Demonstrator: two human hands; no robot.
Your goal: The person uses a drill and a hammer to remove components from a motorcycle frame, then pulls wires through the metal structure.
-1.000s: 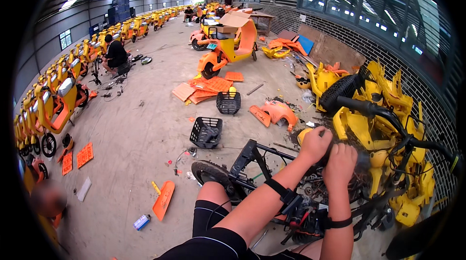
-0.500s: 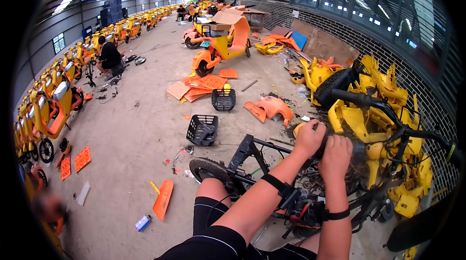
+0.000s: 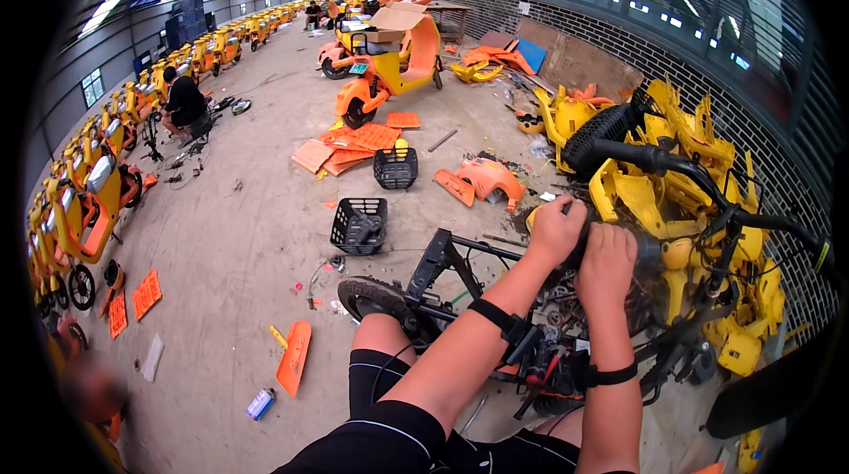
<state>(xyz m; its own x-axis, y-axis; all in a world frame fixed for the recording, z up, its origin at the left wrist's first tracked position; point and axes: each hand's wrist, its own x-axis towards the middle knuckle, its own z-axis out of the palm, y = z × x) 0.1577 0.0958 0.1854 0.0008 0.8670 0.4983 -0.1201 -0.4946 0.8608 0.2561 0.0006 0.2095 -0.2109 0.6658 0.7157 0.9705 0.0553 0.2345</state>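
Note:
I am crouched over a stripped scooter, its black frame (image 3: 440,260) and rear wheel (image 3: 370,295) lying in front of my knees. My left hand (image 3: 557,228) and my right hand (image 3: 608,257) sit side by side, both closed on a dark part (image 3: 650,255) at the frame's front end, which they mostly hide. Just past them, a black handlebar (image 3: 659,158) rises over a heap of yellow body panels (image 3: 699,200). Each forearm wears a black strap.
Two black baskets (image 3: 361,225) (image 3: 396,167) stand on the concrete floor beyond the frame. Around them lie orange panels (image 3: 349,142) (image 3: 294,357) and a small can (image 3: 259,403). An orange scooter (image 3: 389,58) is parked farther back. Left, a person (image 3: 184,101) crouches by a scooter row (image 3: 97,182).
Both hands stay closed on the same part, shifting only slightly. The view has moved a little, so the floor and scooters sit slightly differently in the picture.

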